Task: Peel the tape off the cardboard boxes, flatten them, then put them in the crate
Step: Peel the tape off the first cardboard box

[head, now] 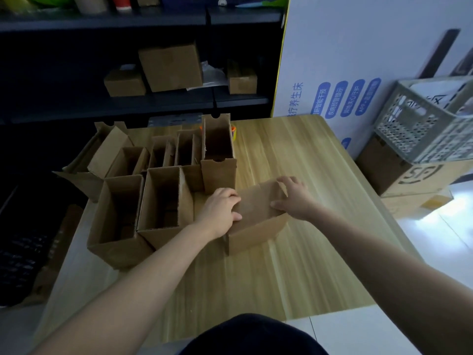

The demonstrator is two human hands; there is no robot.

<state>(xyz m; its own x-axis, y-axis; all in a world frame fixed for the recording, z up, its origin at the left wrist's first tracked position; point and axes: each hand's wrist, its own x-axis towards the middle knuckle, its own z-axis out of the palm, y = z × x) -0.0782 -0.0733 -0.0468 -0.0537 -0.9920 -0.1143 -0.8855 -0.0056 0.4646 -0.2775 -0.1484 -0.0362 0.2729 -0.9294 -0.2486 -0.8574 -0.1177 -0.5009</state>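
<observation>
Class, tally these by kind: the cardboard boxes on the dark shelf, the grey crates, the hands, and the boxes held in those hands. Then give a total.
Shelf boxes: 3
Grey crate: 1
Hands, left hand and right hand: 2
Held box: 1
Total: 7

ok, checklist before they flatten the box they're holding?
1. Grip: left hand holds the box at its left edge and right hand holds its right flap. ok.
2. Tape off this box: no tape shows from this angle. cannot tell.
3. Space to press it flat: bare table in front and to the right. ok.
4. Clearance on the left: the open boxes stand close to the left hand, so they are likely to get bumped. not ok.
5. Room in the crate: it is to the right and something white is already inside. cannot tell.
</observation>
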